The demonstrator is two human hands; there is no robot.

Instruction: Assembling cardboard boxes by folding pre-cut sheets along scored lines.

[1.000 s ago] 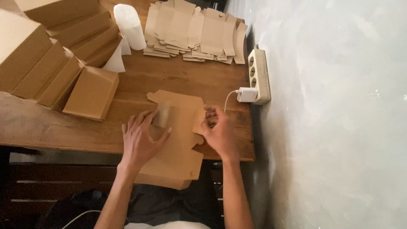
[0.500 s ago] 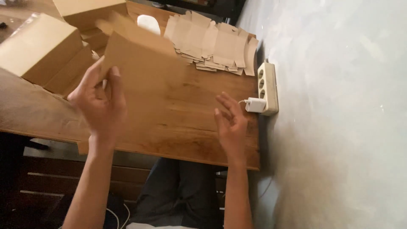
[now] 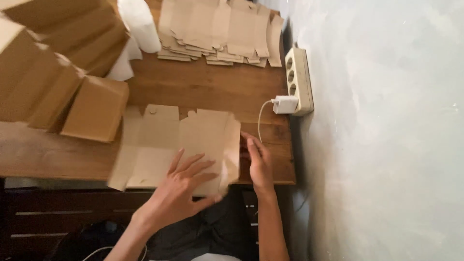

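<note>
A flat, unfolded brown cardboard box blank (image 3: 164, 140) lies on the wooden table (image 3: 212, 92) near its front edge. My left hand (image 3: 186, 186) rests on the blank's near part with fingers spread. My right hand (image 3: 258, 162) lies flat at the blank's right edge, touching the flap there. Neither hand grips anything.
A stack of flat cardboard blanks (image 3: 217, 31) sits at the back of the table. Several folded brown boxes (image 3: 58, 82) are piled at the left, with a white roll (image 3: 140, 24) behind them. A power strip (image 3: 299, 79) with a white charger (image 3: 285, 104) lies along the right edge by the wall.
My left hand has put aside the folded box it held up at the left. A new flat blank now lies in front of me, with both hands down on it.
</note>
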